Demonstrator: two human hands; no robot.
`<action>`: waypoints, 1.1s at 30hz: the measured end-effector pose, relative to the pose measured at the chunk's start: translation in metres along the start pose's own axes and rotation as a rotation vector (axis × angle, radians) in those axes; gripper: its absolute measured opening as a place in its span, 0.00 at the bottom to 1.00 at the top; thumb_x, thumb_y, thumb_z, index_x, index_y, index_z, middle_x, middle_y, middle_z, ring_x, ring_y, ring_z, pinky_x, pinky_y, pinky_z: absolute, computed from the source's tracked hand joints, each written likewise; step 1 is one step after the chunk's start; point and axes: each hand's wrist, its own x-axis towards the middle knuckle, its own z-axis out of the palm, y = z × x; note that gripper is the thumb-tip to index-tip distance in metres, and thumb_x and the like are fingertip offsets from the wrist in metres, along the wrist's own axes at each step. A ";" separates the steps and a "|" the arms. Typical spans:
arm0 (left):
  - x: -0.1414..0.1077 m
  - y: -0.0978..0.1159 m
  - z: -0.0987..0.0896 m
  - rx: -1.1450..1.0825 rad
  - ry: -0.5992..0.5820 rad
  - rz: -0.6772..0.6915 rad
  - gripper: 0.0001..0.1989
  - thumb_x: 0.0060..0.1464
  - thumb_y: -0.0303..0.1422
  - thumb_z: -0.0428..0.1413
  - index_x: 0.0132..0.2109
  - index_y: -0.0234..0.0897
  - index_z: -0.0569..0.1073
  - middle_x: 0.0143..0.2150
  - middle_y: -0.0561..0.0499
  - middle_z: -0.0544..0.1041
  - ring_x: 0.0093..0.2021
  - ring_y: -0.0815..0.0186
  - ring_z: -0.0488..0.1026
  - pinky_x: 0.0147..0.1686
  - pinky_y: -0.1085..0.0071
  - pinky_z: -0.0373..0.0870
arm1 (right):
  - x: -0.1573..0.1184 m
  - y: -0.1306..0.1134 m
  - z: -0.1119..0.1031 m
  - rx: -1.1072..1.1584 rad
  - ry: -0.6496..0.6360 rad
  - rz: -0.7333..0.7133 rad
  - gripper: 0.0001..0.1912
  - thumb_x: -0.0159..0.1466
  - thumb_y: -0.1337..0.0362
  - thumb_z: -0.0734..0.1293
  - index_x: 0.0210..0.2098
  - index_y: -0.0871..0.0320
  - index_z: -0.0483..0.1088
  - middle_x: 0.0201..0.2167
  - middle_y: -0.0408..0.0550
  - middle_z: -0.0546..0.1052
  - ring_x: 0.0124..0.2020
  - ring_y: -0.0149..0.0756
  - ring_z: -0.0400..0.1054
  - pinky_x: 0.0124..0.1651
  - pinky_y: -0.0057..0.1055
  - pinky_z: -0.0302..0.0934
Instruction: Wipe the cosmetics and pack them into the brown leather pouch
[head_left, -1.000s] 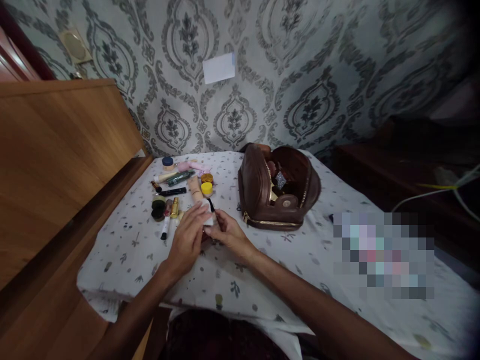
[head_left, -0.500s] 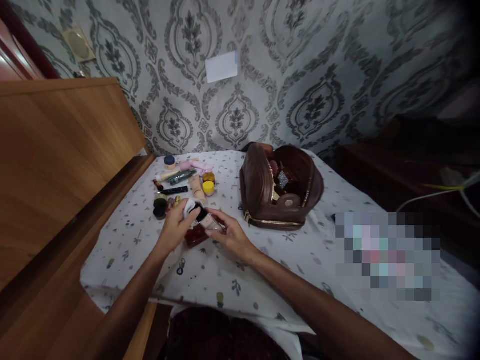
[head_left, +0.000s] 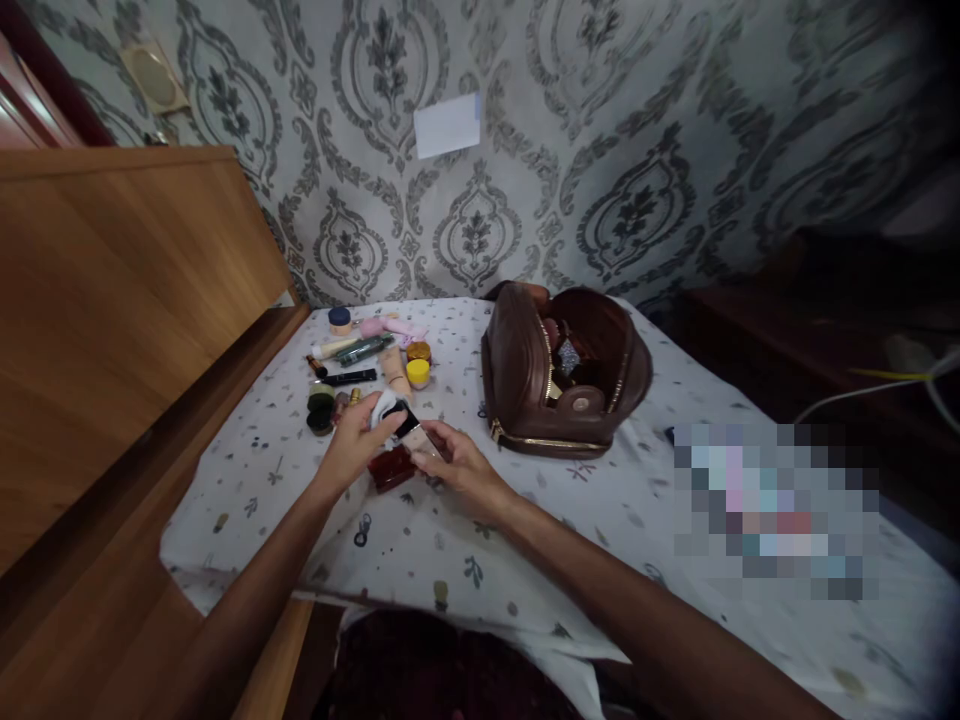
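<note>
My right hand (head_left: 471,472) is closed around the clear, beige-tinted lower part of a small square cosmetic bottle (head_left: 418,438) with a black cap. A bunched white cloth (head_left: 384,404) is gripped in my left hand (head_left: 349,440), pressed against the black cap with the thumb on top. The bottle is tilted, held just above the table. Beneath it lies a dark red glossy case (head_left: 391,470), partly hidden by my hands. Just behind my left hand are a beige tube (head_left: 394,371) and a yellow-lidded jar (head_left: 418,374).
An unzipped brown leather bag (head_left: 517,370) with items inside stands to the right. Several tubes, jars and brushes, among them a green tube (head_left: 364,349), lie at the back left. A wooden panel (head_left: 135,260) borders the left side. A blurred-out object (head_left: 776,512) lies at right.
The bottle has turned slightly in my hands, and my right fingers have shifted a little along it. The cloth stays at the cap. The view has shifted slightly.
</note>
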 end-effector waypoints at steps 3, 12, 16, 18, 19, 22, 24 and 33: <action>-0.001 -0.003 0.010 0.267 0.114 0.131 0.10 0.62 0.37 0.51 0.42 0.35 0.73 0.37 0.49 0.75 0.39 0.62 0.70 0.42 0.66 0.68 | 0.000 -0.004 0.001 0.246 0.010 0.170 0.19 0.56 0.54 0.74 0.43 0.55 0.70 0.35 0.44 0.78 0.36 0.36 0.73 0.39 0.32 0.67; -0.026 -0.002 0.027 0.413 -0.023 0.592 0.16 0.65 0.25 0.48 0.55 0.38 0.72 0.55 0.44 0.76 0.62 0.57 0.64 0.58 0.53 0.67 | 0.009 -0.008 -0.007 0.563 0.118 0.136 0.11 0.59 0.59 0.73 0.37 0.58 0.73 0.31 0.41 0.77 0.32 0.29 0.70 0.36 0.26 0.66; -0.046 0.002 0.037 0.318 0.033 0.610 0.13 0.63 0.24 0.51 0.52 0.40 0.72 0.49 0.45 0.76 0.53 0.59 0.71 0.52 0.58 0.72 | 0.012 -0.008 -0.011 0.514 0.177 0.037 0.14 0.53 0.62 0.77 0.36 0.56 0.73 0.33 0.42 0.79 0.34 0.31 0.71 0.38 0.27 0.66; -0.051 0.002 0.043 0.332 0.084 0.532 0.10 0.63 0.27 0.52 0.49 0.40 0.72 0.47 0.45 0.74 0.48 0.60 0.72 0.49 0.60 0.73 | 0.012 -0.008 -0.011 0.503 0.197 0.028 0.16 0.52 0.59 0.77 0.37 0.55 0.72 0.35 0.44 0.80 0.37 0.36 0.73 0.40 0.31 0.67; -0.052 0.001 0.045 0.354 0.105 0.495 0.07 0.62 0.28 0.53 0.47 0.40 0.72 0.46 0.45 0.73 0.47 0.60 0.73 0.48 0.61 0.73 | 0.011 -0.008 -0.010 0.494 0.202 0.027 0.16 0.52 0.58 0.77 0.37 0.54 0.71 0.37 0.45 0.80 0.40 0.38 0.73 0.41 0.33 0.68; -0.049 -0.003 0.050 0.385 0.162 0.425 0.02 0.61 0.33 0.55 0.40 0.39 0.71 0.41 0.46 0.71 0.45 0.59 0.73 0.45 0.62 0.73 | 0.009 -0.007 -0.005 0.442 0.184 0.035 0.18 0.53 0.55 0.76 0.39 0.55 0.71 0.41 0.49 0.80 0.47 0.43 0.73 0.46 0.38 0.69; -0.045 -0.004 0.049 0.350 0.167 0.392 0.04 0.61 0.33 0.55 0.37 0.39 0.69 0.38 0.48 0.71 0.43 0.60 0.73 0.44 0.63 0.72 | 0.008 -0.008 -0.003 0.408 0.159 0.037 0.20 0.53 0.54 0.76 0.39 0.55 0.70 0.41 0.50 0.80 0.49 0.45 0.73 0.46 0.40 0.69; -0.020 0.010 0.013 0.091 0.358 0.139 0.07 0.62 0.36 0.52 0.42 0.39 0.72 0.40 0.50 0.76 0.43 0.62 0.72 0.46 0.68 0.67 | 0.004 -0.019 -0.005 0.195 0.109 -0.050 0.23 0.53 0.54 0.76 0.44 0.52 0.67 0.38 0.43 0.78 0.40 0.37 0.75 0.45 0.34 0.66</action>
